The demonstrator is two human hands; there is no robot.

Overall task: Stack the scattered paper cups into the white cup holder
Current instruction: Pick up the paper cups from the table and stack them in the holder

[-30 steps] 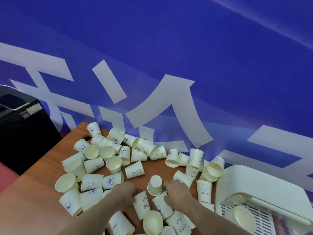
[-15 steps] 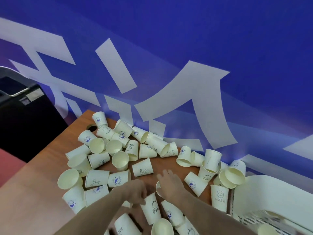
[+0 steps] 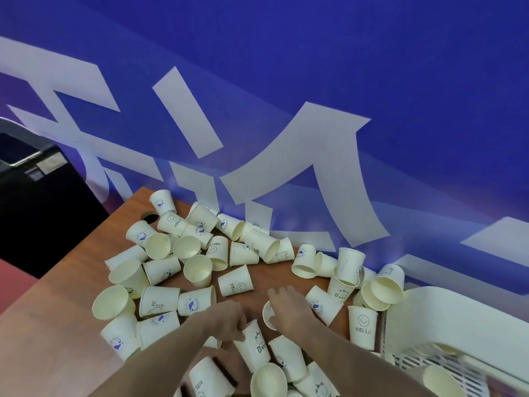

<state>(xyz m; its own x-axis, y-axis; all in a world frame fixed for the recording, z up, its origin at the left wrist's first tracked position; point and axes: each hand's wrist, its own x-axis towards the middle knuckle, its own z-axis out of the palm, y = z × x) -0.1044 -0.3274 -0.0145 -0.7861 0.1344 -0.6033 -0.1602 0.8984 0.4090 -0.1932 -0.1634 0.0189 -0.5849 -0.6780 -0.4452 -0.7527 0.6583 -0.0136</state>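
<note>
The cups (image 3: 235, 281) look like matt cream paper with blue and black print. The table (image 3: 51, 333) is smooth reddish-brown wood-look laminate with a slight sheen. The holder (image 3: 446, 319) looks like smooth white plastic, with a slotted grid base. The wall (image 3: 372, 67) is smooth matt blue with white shapes.

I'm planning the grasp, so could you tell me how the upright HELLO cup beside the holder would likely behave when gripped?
The HELLO cup is thin empty paper, so probably light and easily crushed. It stands mouth-down on its wider rim, so it likely resists tipping; knocked over, its tapered wall would probably roll in a curve.
</note>
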